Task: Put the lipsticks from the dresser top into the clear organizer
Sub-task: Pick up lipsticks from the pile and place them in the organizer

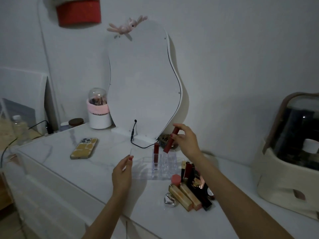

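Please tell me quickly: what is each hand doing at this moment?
Left hand: open, fingers against the clear organizer's left edge, holding nothing.
Right hand: pinches a red lipstick, tilted above the organizer.

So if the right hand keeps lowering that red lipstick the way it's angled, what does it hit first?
Probably the clear organizer: the lipstick in the right hand tilts down-left, its lower end just above the back compartments, beside the lipstick already standing there. Depth is hard to judge.

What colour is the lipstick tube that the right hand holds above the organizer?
The lipstick tube in the right hand is dark red, seen in the head view.
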